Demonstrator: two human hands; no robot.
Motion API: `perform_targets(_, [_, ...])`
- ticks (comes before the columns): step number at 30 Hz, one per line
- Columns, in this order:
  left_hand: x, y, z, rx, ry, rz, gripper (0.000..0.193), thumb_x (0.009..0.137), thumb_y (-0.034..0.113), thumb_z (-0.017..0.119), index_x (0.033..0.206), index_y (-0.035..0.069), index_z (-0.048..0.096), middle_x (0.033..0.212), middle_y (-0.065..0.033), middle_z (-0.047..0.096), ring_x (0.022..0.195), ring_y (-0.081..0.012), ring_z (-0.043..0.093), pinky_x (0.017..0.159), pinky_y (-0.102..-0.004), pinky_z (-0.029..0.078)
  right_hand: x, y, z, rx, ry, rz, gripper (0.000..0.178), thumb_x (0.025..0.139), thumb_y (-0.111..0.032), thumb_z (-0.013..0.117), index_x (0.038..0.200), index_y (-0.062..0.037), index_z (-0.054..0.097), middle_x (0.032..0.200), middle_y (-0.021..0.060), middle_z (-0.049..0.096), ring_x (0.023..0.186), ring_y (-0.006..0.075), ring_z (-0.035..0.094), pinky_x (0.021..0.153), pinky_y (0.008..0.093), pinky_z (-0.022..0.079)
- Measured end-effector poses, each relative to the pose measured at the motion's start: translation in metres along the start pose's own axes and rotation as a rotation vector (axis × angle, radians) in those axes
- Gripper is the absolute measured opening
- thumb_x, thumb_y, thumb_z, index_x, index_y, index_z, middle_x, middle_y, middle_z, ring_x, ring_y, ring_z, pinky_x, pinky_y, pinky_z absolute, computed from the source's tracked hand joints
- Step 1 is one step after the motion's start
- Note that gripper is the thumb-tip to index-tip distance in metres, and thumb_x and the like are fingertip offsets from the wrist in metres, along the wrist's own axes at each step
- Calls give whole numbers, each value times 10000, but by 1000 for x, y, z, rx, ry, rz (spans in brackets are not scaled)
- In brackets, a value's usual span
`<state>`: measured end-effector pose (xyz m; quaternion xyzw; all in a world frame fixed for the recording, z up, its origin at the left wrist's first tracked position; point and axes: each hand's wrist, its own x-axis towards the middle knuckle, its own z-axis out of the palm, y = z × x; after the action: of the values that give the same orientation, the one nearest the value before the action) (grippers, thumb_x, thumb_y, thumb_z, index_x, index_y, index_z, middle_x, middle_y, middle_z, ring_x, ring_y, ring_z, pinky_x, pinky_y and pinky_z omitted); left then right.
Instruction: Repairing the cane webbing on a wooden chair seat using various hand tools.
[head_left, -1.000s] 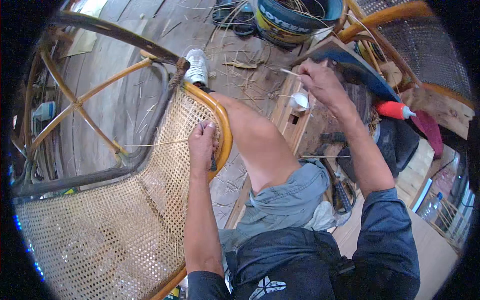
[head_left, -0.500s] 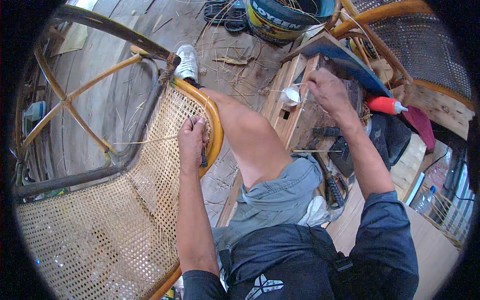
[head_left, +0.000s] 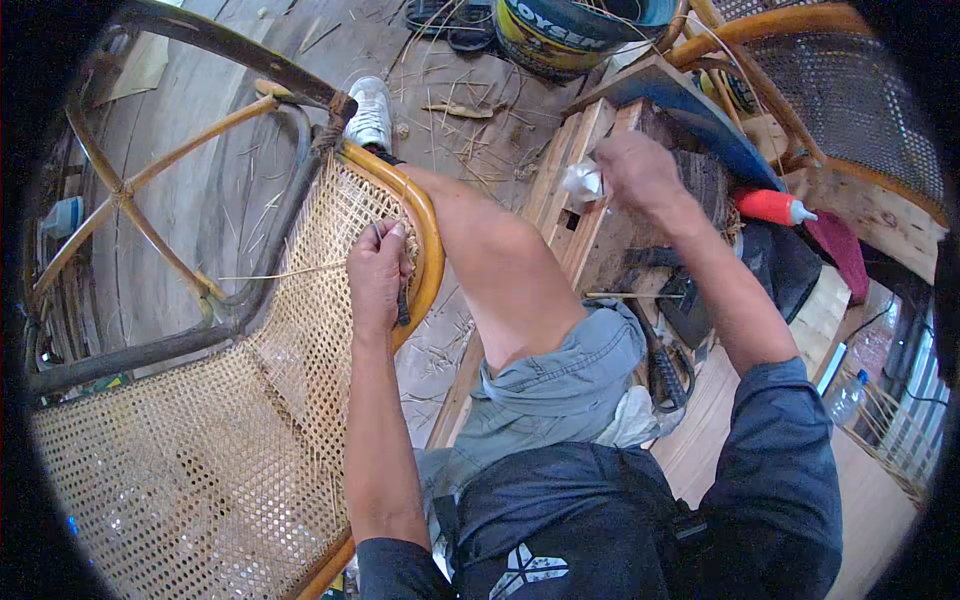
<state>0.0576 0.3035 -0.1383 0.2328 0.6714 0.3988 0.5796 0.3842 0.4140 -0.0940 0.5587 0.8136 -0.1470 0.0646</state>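
My left hand point(head_left: 375, 285) is closed around a slim dark tool point(head_left: 403, 306), whose handle end sticks out below the palm. It rests on the woven cane panel point(head_left: 310, 235) of a rattan chair, beside the curved orange-brown rim point(head_left: 432, 235). A loose cane strand point(head_left: 280, 275) runs leftward from near this hand. On the wooden bench at the right, my right hand point(head_left: 645, 175) has its fingers pinched together beside a small white cup point(head_left: 582, 182). Whatever those fingers hold is hidden.
Beside the right forearm lies a red squeeze bottle point(head_left: 765, 205) with a white nozzle. A paint bucket point(head_left: 560, 45) with cane strips stands at the far side. Another rattan chair point(head_left: 840, 110) is at the far right. Cane scraps point(head_left: 470, 140) litter the plank floor.
My right hand has moved slightly left, nearer the white cup. The thin piece seen earlier at its fingertips no longer shows. My left hand stays at the cane panel.
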Motion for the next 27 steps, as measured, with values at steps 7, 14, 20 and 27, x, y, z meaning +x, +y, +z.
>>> perform_targets(7, [4,3,14,347,107,372,93,900,115,566,914,27,591,729,-44,602,625,-145,559,604,-298,475,-10,15,-4,130,-59,65,180,827,-186,618,899,-22,628,897,175,608,894,355,596,754,419,468])
perform_targets(14, [9,3,10,560,255,436,151,882,139,561,962,25,617,818,-180,643,781,-343,637,736,-410,494,-29,30,-2,237,-10,-48,184,857,-201,592,890,-28,643,880,181,627,873,340,614,749,393,477])
perform_targets(20, [13,11,5,-99,14,-4,123,911,166,569,954,53,592,806,-7,627,513,-34,449,471,-193,380,-8,6,-14,716,91,178,222,869,-194,639,971,1,669,852,61,653,810,137,592,754,272,462])
perform_targets(27, [8,13,4,-244,23,-27,136,905,183,608,975,66,603,785,5,623,510,-34,448,460,-181,371,53,-97,18,1047,-68,84,251,881,-215,625,973,14,675,823,-14,622,763,72,533,704,236,442])
